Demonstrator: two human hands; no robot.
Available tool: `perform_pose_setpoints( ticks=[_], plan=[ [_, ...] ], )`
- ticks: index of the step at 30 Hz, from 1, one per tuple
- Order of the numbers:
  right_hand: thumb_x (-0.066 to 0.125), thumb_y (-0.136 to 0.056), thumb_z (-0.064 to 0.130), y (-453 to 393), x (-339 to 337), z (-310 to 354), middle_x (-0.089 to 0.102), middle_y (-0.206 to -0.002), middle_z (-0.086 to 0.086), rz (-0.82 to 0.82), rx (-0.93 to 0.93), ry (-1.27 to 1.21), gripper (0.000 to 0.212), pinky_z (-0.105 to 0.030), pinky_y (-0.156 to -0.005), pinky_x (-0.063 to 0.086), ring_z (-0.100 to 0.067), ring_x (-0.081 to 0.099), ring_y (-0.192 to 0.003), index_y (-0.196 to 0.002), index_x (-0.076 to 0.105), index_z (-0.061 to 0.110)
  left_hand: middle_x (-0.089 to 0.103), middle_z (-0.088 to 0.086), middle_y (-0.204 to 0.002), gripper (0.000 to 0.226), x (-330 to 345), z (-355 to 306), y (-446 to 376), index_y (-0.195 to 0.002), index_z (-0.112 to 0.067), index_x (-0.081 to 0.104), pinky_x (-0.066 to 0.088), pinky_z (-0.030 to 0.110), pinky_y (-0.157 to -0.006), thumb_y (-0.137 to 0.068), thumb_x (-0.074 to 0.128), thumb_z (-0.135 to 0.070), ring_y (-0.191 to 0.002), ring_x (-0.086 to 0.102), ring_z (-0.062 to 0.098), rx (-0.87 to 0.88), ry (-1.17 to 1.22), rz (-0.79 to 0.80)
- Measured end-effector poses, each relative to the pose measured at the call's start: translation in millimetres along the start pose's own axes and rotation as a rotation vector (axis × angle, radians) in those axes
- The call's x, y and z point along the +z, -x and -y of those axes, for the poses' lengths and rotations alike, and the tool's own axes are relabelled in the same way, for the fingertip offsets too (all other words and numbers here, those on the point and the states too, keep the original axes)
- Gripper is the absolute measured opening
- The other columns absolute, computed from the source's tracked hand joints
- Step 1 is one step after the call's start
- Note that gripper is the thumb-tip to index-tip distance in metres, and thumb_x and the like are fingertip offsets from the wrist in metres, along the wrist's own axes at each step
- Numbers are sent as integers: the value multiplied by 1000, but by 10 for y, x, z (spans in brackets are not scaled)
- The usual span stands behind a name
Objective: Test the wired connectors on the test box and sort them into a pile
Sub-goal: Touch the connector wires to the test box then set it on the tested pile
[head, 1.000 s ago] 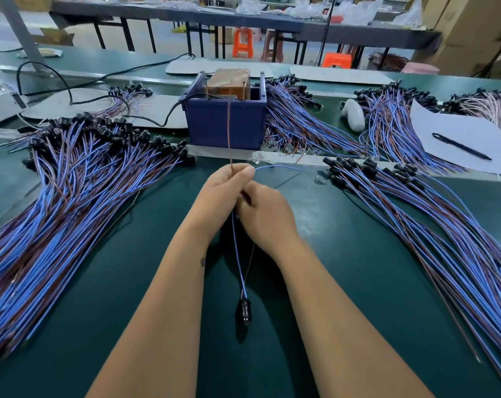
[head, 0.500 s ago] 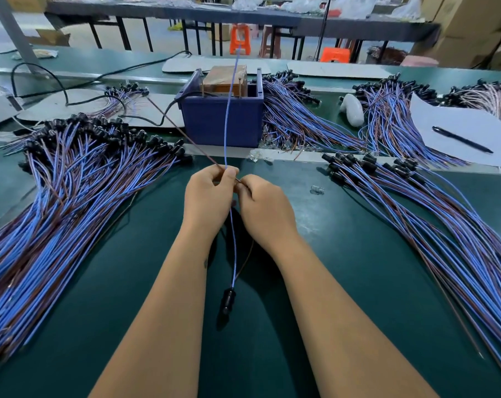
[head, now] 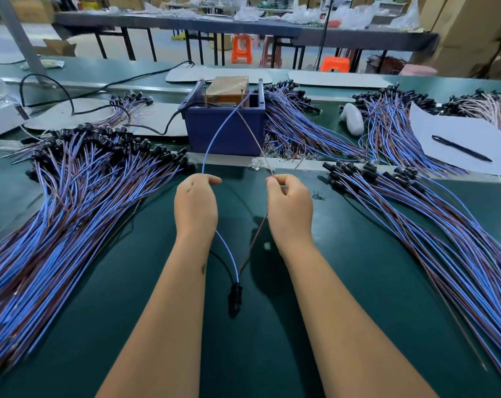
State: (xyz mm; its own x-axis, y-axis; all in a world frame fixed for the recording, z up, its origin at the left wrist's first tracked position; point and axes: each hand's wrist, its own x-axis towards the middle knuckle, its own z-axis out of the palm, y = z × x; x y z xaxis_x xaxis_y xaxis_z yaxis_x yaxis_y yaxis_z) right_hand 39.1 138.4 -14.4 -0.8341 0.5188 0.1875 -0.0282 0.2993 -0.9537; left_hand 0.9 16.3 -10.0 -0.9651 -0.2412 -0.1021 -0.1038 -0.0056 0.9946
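- Left hand (head: 195, 206) pinches the thin blue wire (head: 215, 133); fingers curled round it, just in front of the dark blue plastic test box (head: 225, 133).
- Right hand (head: 290, 209) pinches the thin brown wire (head: 255, 139) the same way.
- Both wires arc up to the box top.
- Their small black connector (head: 235, 294) lies on the green desk (head: 344, 282), nearer the person than the box.
- Big blue-and-brown wire pile (head: 57, 211) left of the box.

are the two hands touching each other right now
Apart. The head view shows bare green mat between the left hand and right hand, each pinching its own wire.
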Motion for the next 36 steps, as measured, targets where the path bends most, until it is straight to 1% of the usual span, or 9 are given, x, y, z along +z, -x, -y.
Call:
perform_pose_setpoints(
  ticks=[3,7,11,14,19,22,30,34,36],
  plan=[
    [50,-95,20,-2,-28,27,49,-61,5,-1,52,-122,15,-29,-58,36,-13,42,-56,-86,62,21,32,-15,-38,32,-20,-21,-4,-84,-17,66,23,27,-47,-91,36,-8,-35,25,7,-28,75,-13],
    [48,-94,14,11,-54,54,45,-60,0,3,105,-239,18,-30,-56,35,-14,38,-56,-86,62,21,36,-13,-41,30,-36,7,17,-87,-18,67,26,27,-48,-94,38,-11,-40,29,8,32,48,7],
    [48,-93,10,7,-71,70,42,-55,3,-13,104,-304,19,-19,-47,31,-9,35,-49,-86,64,17,38,-10,-44,30,-39,16,17,-89,-17,67,27,25,-46,-94,38,-11,-42,30,9,49,49,14],
    [48,-92,7,10,-78,77,39,-54,2,-16,100,-348,20,-18,-45,28,-9,33,-48,-82,64,15,39,-7,-48,29,-33,12,25,-90,-17,66,27,23,-44,-94,37,-11,-43,31,9,49,57,16],
    [49,-92,6,6,-73,85,41,-53,3,-26,107,-381,20,-17,-44,29,-7,33,-46,-82,64,15,41,-5,-49,29,-25,-2,22,-94,-14,65,29,20,-42,-95,36,-10,-41,33,8,50,67,2],
    [49,-92,6,2,-66,88,41,-55,1,-23,109,-387,19,-19,-46,30,-8,34,-48,-83,64,15,43,-6,-47,29,-23,-1,22,-96,-15,65,33,18,-42,-95,36,-11,-41,37,7,54,60,-7],
    [48,-93,8,1,-74,80,40,-58,-1,-21,115,-390,18,-21,-49,32,-7,35,-49,-87,63,15,49,-9,-43,29,-24,9,17,-93,-20,62,39,24,-53,-95,34,-12,-40,43,5,73,42,-32],
    [49,-93,9,-7,-60,57,41,-57,2,-12,105,-359,19,-25,-52,33,-9,35,-52,-89,65,17,51,-9,-43,29,-35,9,8,-95,-20,61,40,21,-49,-97,34,-12,-40,44,4,70,57,-42],
    [50,-93,9,-13,-50,43,42,-56,6,-11,95,-336,19,-23,-52,34,-8,36,-51,-91,66,18,52,-9,-44,29,-41,11,4,-97,-19,61,40,19,-47,-97,33,-12,-41,44,4,71,61,-39]
  ],
)
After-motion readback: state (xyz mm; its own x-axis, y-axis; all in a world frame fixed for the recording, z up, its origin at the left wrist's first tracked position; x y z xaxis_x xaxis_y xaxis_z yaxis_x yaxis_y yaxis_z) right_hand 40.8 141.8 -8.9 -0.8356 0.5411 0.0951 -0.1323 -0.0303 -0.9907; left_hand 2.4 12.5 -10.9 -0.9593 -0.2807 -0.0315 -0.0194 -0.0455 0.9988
